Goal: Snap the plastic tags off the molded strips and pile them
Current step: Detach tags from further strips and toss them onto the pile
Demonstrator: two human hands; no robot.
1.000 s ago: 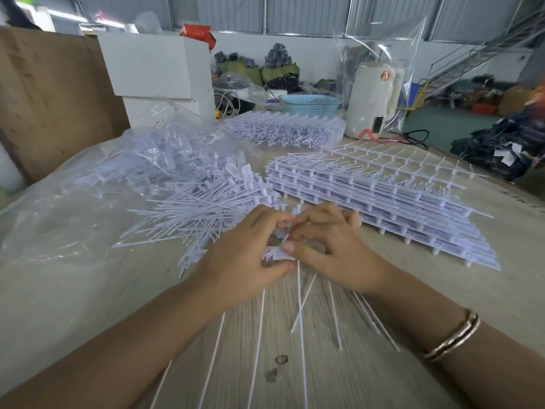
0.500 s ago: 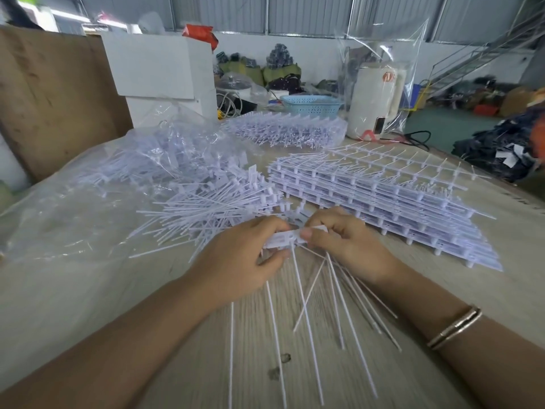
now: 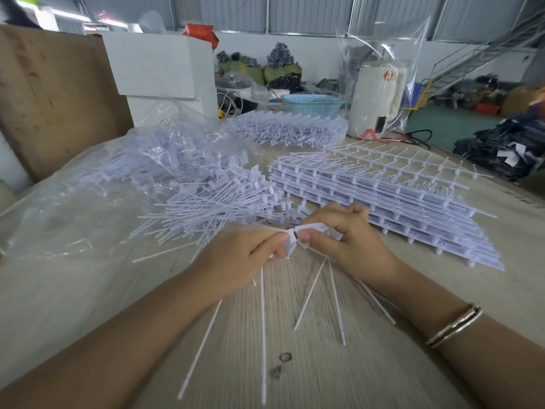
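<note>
A white molded strip (image 3: 317, 230) with several long thin tails hanging toward me is gripped between both hands over the wooden table (image 3: 368, 364). My left hand (image 3: 239, 258) pinches its left end, where the strip bends sharply. My right hand (image 3: 348, 240) holds the rest of the strip. A loose pile of snapped-off tags (image 3: 206, 208) lies just beyond my left hand. A stack of whole molded strips (image 3: 383, 193) sits to the right, behind my right hand.
A clear plastic bag (image 3: 88, 196) with more tags spreads over the table's left half. Another bagged bundle of strips (image 3: 283, 131) lies at the back, with a blue basket (image 3: 312, 103), a white box (image 3: 159, 69) and a white appliance in plastic (image 3: 374, 101) behind.
The strip has bent sharply at its left end between my thumbs, and its tails have fanned out differently. Both hands stayed in about the same place.
</note>
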